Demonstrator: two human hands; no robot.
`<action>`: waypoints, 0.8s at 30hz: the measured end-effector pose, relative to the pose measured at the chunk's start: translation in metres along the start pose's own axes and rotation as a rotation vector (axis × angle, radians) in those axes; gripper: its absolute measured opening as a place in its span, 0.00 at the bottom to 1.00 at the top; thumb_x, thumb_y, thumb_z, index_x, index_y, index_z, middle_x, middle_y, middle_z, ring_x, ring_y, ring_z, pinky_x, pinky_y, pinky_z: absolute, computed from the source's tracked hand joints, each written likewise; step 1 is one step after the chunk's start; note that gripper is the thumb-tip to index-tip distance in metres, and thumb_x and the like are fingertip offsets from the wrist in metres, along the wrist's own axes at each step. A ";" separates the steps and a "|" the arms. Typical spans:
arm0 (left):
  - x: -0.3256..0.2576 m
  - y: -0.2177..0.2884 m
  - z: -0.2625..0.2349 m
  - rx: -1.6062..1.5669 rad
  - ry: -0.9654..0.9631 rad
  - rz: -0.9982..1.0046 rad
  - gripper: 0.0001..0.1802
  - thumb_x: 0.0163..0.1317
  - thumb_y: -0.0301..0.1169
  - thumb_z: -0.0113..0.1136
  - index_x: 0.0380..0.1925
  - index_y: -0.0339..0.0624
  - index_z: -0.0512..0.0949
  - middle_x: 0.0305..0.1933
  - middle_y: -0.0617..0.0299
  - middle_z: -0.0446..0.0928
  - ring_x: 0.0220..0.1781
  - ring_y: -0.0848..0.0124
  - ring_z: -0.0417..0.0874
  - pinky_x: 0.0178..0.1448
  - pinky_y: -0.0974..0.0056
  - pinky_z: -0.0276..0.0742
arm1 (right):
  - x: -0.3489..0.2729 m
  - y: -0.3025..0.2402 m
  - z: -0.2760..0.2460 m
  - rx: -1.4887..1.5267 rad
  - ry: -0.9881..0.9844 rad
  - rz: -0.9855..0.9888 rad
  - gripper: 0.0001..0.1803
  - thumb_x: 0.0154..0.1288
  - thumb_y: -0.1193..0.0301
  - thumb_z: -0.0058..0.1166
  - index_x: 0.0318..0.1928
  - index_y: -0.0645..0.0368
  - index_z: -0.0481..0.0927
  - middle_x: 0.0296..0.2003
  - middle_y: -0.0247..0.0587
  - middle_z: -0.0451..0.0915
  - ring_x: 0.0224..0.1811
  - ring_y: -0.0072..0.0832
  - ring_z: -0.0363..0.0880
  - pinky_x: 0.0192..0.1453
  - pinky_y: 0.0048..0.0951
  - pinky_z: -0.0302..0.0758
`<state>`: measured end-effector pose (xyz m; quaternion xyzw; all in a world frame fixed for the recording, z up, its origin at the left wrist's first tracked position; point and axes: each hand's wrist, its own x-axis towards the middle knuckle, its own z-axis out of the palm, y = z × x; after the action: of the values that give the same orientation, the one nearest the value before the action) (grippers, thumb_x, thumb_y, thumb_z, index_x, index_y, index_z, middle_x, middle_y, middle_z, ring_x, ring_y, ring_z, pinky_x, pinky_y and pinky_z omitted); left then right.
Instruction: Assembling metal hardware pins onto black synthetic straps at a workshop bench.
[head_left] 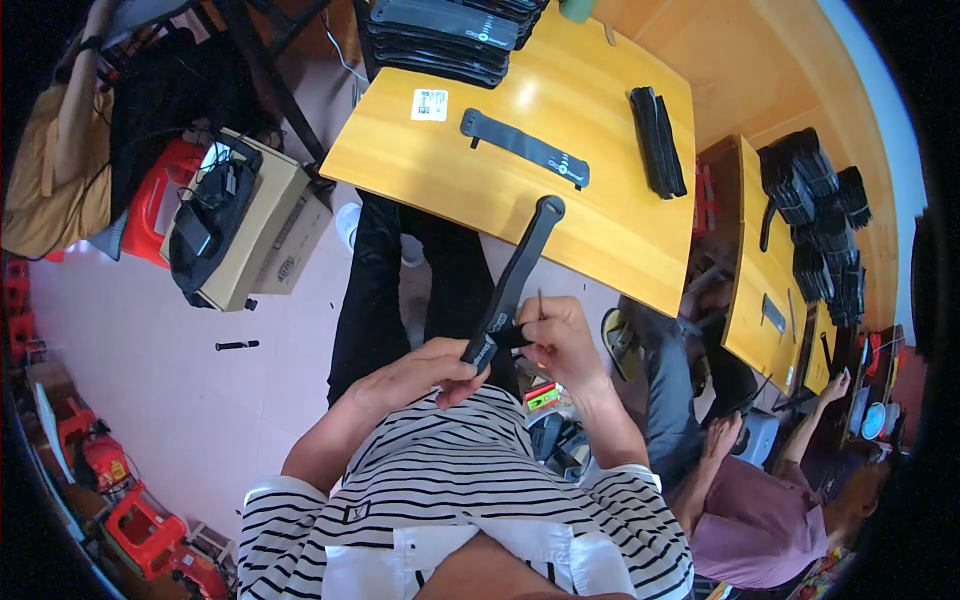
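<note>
Left hand [425, 372] pinched on lower end of long black strap [515, 275] — right hand [560, 338] clamped just beside, thin needle-like tool raised — above yellow wooden bench [600, 215]

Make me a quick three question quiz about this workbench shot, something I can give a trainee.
1. Multiple choice: What do the left hand and right hand hold between them? A) a long black strap B) a red stool C) a cardboard box
2. True or false: One single black strap lies flat on the yellow table.
3. Fill in: A small white ____ lies on the table to the left of that flat strap.

Key
1. A: both hands grip its near end, and its far end points toward the table.
2. True.
3. Label.
</note>
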<state>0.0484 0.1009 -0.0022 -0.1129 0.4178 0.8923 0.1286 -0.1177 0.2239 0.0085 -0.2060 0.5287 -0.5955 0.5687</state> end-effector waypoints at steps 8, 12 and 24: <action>0.010 -0.007 0.002 0.038 0.306 -0.057 0.17 0.66 0.40 0.42 0.28 0.38 0.72 0.22 0.64 0.71 0.20 0.77 0.72 0.23 0.74 0.66 | 0.006 0.014 0.009 -0.050 -0.171 0.028 0.09 0.55 0.72 0.45 0.19 0.59 0.68 0.11 0.28 0.63 0.13 0.13 0.58 0.15 0.16 0.51; 0.010 -0.005 0.001 0.103 0.177 0.009 0.18 0.64 0.42 0.46 0.25 0.39 0.71 0.17 0.68 0.68 0.17 0.80 0.68 0.21 0.75 0.63 | 0.004 0.014 0.010 0.373 -0.081 0.079 0.11 0.56 0.70 0.42 0.18 0.59 0.65 0.11 0.31 0.62 0.09 0.17 0.55 0.14 0.18 0.50; -0.059 -0.019 -0.022 0.327 -0.022 -0.291 0.19 0.61 0.46 0.48 0.23 0.44 0.75 0.17 0.72 0.64 0.17 0.83 0.62 0.19 0.76 0.55 | -0.019 -0.073 -0.121 0.869 0.358 -0.507 0.08 0.62 0.72 0.41 0.26 0.60 0.66 0.12 0.23 0.54 0.10 0.13 0.52 0.12 0.15 0.55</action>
<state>0.1121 0.0878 -0.0119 -0.1401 0.5350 0.7857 0.2772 -0.2492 0.2734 0.0353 0.0320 0.2556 -0.9041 0.3410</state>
